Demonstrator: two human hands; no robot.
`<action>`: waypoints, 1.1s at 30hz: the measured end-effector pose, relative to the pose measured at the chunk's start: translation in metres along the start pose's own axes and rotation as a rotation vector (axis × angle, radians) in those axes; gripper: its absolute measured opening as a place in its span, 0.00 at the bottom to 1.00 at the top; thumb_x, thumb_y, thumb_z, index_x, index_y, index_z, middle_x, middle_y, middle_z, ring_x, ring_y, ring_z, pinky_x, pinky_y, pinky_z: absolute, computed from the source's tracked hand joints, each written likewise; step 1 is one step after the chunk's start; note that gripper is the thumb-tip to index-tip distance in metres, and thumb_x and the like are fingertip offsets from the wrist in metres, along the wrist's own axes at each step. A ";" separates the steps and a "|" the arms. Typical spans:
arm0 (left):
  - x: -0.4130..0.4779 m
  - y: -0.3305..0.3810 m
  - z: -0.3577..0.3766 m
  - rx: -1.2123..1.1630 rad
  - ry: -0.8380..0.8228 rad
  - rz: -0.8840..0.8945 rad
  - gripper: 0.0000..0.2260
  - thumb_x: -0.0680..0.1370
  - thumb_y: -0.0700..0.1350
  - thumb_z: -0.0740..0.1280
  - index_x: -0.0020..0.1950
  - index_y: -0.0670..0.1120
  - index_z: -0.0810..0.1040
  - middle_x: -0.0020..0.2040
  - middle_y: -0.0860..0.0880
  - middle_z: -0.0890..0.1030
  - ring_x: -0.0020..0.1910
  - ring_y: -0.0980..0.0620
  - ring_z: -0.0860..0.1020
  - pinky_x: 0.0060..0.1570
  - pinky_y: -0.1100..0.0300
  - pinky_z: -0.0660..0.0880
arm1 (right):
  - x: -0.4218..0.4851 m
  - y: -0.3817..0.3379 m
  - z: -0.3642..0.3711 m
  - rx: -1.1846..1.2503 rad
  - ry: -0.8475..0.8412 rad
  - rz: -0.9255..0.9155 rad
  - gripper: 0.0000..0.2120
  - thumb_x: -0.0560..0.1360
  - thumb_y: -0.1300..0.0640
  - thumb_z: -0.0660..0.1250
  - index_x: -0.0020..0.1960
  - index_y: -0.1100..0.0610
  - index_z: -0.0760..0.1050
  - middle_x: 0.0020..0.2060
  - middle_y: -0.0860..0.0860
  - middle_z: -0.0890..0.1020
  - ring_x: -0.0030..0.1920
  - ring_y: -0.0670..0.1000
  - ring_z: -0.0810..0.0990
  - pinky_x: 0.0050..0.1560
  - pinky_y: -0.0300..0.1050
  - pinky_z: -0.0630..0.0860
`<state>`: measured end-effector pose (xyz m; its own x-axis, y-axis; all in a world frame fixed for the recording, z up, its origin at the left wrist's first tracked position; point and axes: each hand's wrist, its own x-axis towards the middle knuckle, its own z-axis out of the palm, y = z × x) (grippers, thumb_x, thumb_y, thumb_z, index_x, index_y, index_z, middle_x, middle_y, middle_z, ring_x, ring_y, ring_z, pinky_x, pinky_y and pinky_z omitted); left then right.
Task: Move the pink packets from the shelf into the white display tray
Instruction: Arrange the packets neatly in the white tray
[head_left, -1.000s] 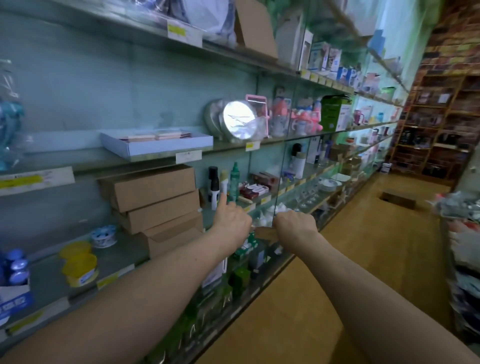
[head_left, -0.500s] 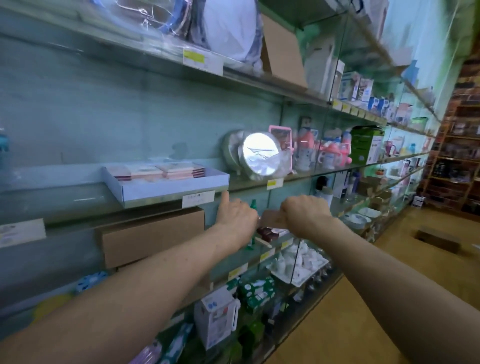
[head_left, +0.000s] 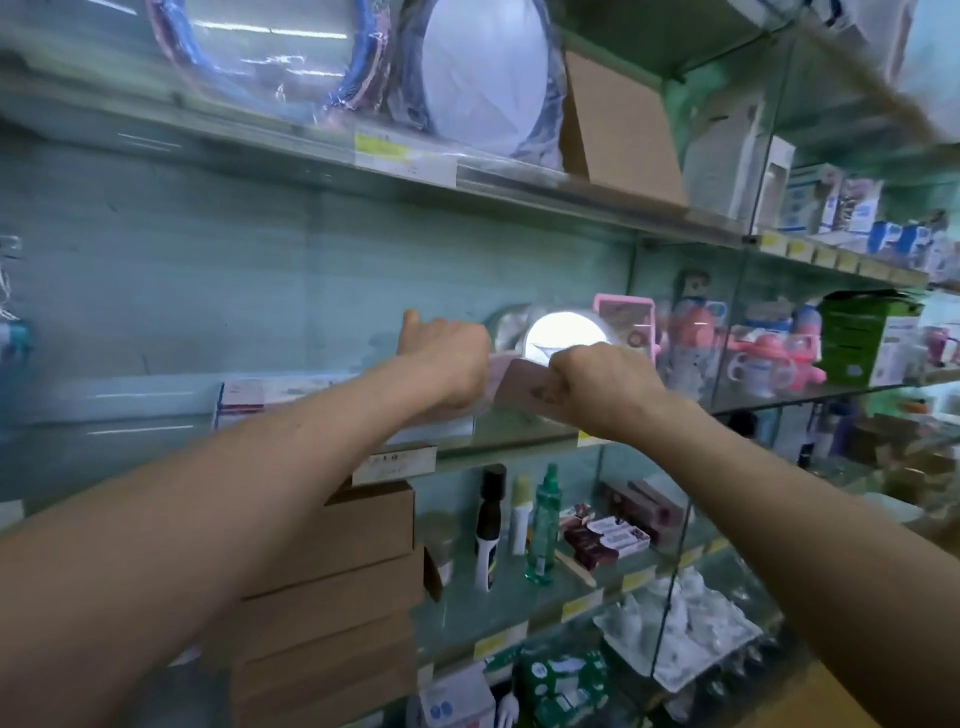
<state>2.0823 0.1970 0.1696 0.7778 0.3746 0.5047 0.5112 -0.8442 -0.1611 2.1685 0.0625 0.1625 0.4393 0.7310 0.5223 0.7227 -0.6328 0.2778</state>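
Glass shelves run along a pale green wall and carry shop goods on every level. Your two bare forearms reach up from 7 and 5 o'clock and meet at the middle shelf, close to the centre of the view. Your left hand is curled into a loose fist with the thumb pointing up, and your right hand is closed likewise; between them they pinch a small stack of flat pink packets, each hand gripping one end. That stack is held just above the shelf edge, at the right end of the low white cardboard display tray, which sits on the same shelf toward 9 o'clock from your hands. More pink and white packets seem to lie in the tray already, though motion blur and your left arm cover most of it. Just behind your hands at 12 o'clock stands a round shiny silver plate wrapped in clear plastic. One shelf down, at 6 o'clock, plain brown cardboard boxes are stacked beside a green translucent bottle and a black-and-white bottle.
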 end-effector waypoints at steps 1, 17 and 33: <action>0.006 -0.003 0.000 -0.025 -0.022 -0.031 0.10 0.80 0.49 0.58 0.40 0.48 0.72 0.43 0.49 0.75 0.47 0.45 0.74 0.57 0.50 0.62 | 0.009 0.003 0.006 0.012 0.009 -0.013 0.09 0.77 0.51 0.64 0.53 0.55 0.76 0.49 0.54 0.81 0.48 0.57 0.79 0.38 0.44 0.65; -0.018 -0.101 0.001 -0.702 0.067 -0.858 0.13 0.80 0.41 0.60 0.36 0.42 0.72 0.44 0.40 0.77 0.32 0.48 0.74 0.31 0.61 0.71 | 0.083 -0.037 0.058 0.433 0.248 -0.344 0.08 0.75 0.62 0.60 0.44 0.52 0.63 0.46 0.57 0.82 0.47 0.61 0.79 0.37 0.45 0.63; -0.040 -0.145 0.023 -1.191 -0.073 -0.832 0.13 0.77 0.32 0.60 0.55 0.44 0.80 0.49 0.40 0.83 0.42 0.43 0.79 0.44 0.54 0.77 | 0.113 -0.133 0.065 0.687 0.489 -0.449 0.13 0.64 0.63 0.62 0.44 0.55 0.82 0.39 0.52 0.84 0.39 0.59 0.82 0.34 0.48 0.78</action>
<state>1.9857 0.3138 0.1533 0.4488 0.8922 0.0503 0.2422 -0.1756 0.9542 2.1562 0.2460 0.1324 -0.1143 0.5834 0.8041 0.9933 0.0824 0.0814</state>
